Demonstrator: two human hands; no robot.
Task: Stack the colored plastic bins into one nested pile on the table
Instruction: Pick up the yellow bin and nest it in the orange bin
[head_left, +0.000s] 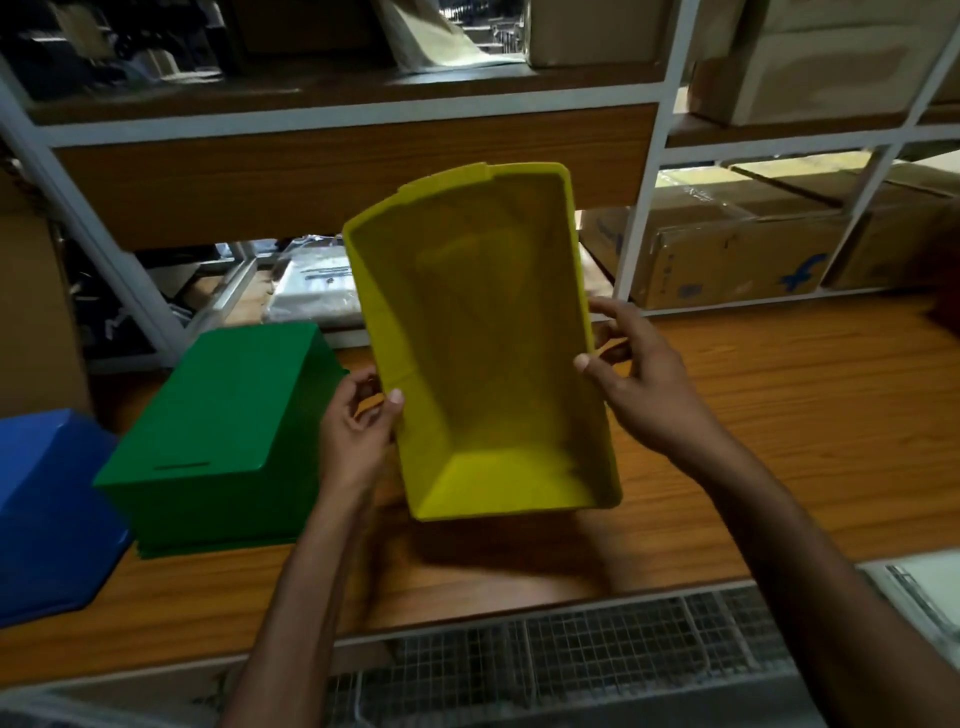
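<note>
a yellow bin (483, 364) is being held up in the air above the wooden tabletop (779, 426), clear of its surface. the bin is being tilted so that its open side is being turned toward the camera, with one short wall being pointed down toward the person. the left hand (358, 426) is being closed round the bin's left long rim, the thumb being laid over the edge onto the inner face while the fingers are being curled behind the outer wall. the right hand (641, 379) is being clamped on the right long rim in the same manner, its thumb being pressed on the edge and its fingers being wrapped round the outside.

to the left of the yellow bin, a green bin (218, 415) is being rested bottom-up on the tabletop, close beside the left hand but apart from the held bin. whether more bins are being hidden under it cannot be told. further left, a blue bin (47, 509) is being cut off by the edge of the view, just beside the green one; whether the two are touching cannot be told.

behind the tabletop, cardboard boxes (727, 260) are being stored on a white-framed shelf rack (644, 182), and a plastic-wrapped package (317, 286) is being stored on a lower level. a wire mesh (571, 654) is being shown along the near edge
</note>
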